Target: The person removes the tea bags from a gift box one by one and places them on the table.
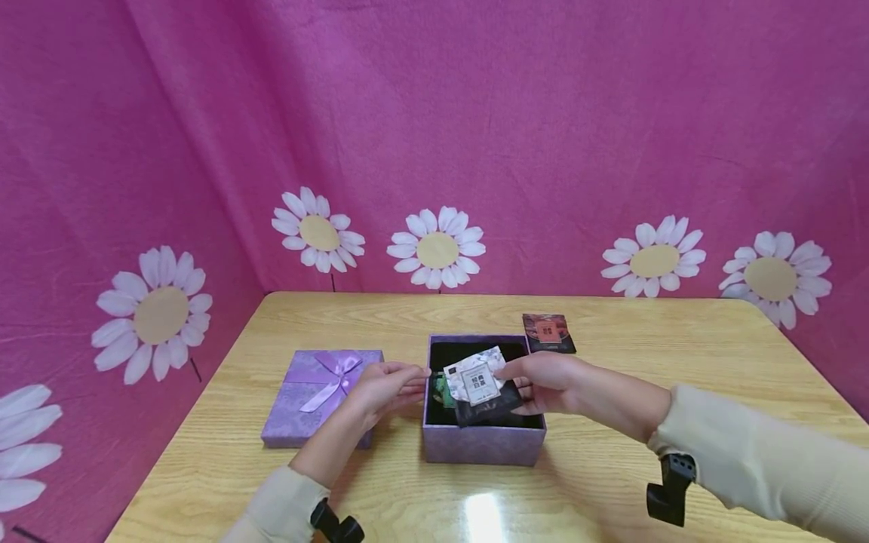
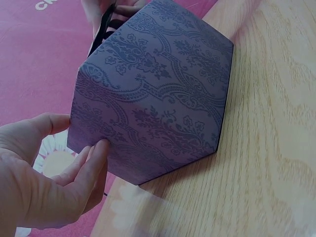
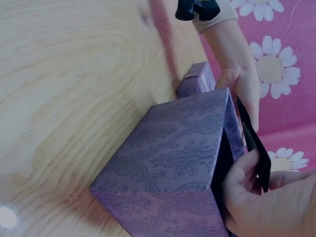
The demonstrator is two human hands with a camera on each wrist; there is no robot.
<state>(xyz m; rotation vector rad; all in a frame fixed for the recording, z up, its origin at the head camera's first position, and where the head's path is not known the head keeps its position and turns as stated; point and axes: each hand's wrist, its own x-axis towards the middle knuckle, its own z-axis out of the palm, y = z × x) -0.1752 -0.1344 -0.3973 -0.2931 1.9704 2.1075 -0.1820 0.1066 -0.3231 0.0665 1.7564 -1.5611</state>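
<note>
A purple patterned gift box stands uncovered on the table, with a dark interior. My left hand grips its left side, the thumb at the rim and the fingers against the outer wall, as the left wrist view shows. Over the opening, my right hand pinches a flat white-and-black sachet by its right edge, thumb on top. That sachet appears edge-on and dark in the right wrist view. Partly hidden beneath it, something green, seemingly another sachet, lies inside the box.
Left of the box lies its purple lid, tied with a ribbon bow. A red-and-black sachet rests on the wooden table behind the box, to the right. A pink daisy-print curtain hangs behind the table.
</note>
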